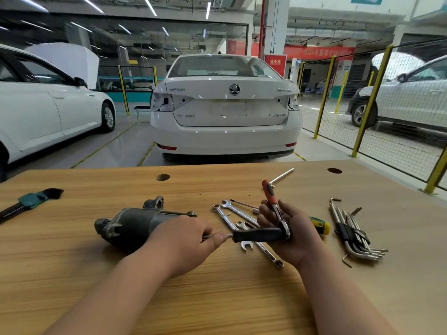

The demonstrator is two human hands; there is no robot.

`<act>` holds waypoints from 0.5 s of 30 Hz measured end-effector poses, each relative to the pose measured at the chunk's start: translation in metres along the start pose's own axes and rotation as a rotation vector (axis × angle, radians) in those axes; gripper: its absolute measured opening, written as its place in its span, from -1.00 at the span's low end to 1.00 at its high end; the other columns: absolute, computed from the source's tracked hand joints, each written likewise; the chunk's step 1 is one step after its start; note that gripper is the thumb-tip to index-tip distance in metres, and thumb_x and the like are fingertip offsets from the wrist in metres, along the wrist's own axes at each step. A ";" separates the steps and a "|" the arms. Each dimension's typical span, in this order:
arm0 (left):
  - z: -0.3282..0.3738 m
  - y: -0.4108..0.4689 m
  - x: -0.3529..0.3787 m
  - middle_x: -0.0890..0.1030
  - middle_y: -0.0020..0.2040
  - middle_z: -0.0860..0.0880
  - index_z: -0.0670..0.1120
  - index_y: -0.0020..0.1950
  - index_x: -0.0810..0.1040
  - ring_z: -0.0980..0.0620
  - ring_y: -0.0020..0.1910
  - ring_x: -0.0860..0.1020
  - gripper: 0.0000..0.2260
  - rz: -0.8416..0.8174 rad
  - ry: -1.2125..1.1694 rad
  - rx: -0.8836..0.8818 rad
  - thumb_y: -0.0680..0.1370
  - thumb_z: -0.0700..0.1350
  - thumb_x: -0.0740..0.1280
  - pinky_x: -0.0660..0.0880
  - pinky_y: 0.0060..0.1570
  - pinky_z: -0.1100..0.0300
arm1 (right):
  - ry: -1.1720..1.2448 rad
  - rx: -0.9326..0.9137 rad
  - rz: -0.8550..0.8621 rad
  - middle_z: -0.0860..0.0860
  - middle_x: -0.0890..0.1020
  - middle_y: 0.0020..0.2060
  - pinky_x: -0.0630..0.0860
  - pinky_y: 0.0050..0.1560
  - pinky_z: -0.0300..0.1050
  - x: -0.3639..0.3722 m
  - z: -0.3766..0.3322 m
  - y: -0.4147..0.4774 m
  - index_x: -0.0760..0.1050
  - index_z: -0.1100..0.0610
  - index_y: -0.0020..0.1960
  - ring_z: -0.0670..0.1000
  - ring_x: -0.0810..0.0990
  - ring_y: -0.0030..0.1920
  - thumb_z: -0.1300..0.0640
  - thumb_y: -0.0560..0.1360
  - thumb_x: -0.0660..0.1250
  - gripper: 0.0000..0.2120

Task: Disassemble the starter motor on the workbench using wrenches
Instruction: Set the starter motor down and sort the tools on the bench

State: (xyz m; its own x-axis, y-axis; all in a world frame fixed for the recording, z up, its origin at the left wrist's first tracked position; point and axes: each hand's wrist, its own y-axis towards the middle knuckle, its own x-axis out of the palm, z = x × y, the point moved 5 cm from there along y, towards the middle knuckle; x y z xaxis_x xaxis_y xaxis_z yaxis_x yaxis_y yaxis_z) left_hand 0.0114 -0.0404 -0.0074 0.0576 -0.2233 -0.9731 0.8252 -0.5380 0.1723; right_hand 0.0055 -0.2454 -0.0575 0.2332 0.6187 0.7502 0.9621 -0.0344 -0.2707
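The dark grey starter motor (130, 224) lies on its side on the wooden workbench (72, 274), left of centre. My left hand (183, 240) sits at its right end and pinches the metal shaft of a black-handled tool (258, 235). My right hand (290, 234), palm up, cradles the far end of that black handle. It also holds a red-handled ratchet (269, 193) that points up and away. Several combination wrenches (232, 220) lie on the bench under and behind my hands.
A loose set of hex keys (353, 233) lies at the right, a green-holdered hex key set (31, 200) at the far left. A yellow-green screwdriver handle (321, 224) shows behind my right hand. A steel L-bar (281, 176) lies further back. A white car (225, 107) is parked beyond the bench.
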 end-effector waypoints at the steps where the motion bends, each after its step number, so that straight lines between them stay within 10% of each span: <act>1: 0.000 -0.001 -0.002 0.49 -0.34 0.12 0.07 -0.28 0.40 0.20 -0.33 0.44 -0.52 0.053 0.032 0.010 0.46 0.39 -0.07 0.47 -0.27 0.16 | 0.040 0.016 -0.037 0.12 0.68 -0.20 0.63 -0.28 -0.03 0.001 0.000 -0.001 0.61 0.30 0.03 0.09 0.67 -0.29 0.00 0.55 0.22 -0.63; 8: 0.025 -0.016 -0.015 0.44 -0.46 0.07 -0.03 -0.35 0.45 0.07 -0.52 0.42 -0.60 0.515 0.275 0.271 0.51 0.19 0.06 0.33 -0.54 0.23 | 0.027 0.126 0.009 0.22 0.67 -0.04 0.65 -0.14 0.11 -0.007 0.001 -0.005 0.58 0.38 0.03 0.17 0.69 -0.19 -0.01 0.53 0.28 -0.58; 15: 0.035 -0.002 -0.012 0.49 -0.28 -0.02 -0.06 -0.23 0.53 -0.05 -0.32 0.46 -0.66 0.623 0.440 0.277 0.48 0.11 0.07 0.34 -0.30 0.09 | -0.371 0.122 0.034 0.13 0.69 -0.03 0.60 -0.24 0.02 -0.018 -0.010 -0.014 0.54 0.21 0.15 0.15 0.70 -0.10 -0.03 0.51 0.30 -0.65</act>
State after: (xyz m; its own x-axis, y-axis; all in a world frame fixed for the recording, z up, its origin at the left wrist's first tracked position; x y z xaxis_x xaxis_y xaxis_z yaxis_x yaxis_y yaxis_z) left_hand -0.0107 -0.0649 0.0098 0.7241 -0.2389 -0.6470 0.4027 -0.6151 0.6778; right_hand -0.0109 -0.2641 -0.0607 0.1758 0.8611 0.4770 0.9257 0.0203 -0.3778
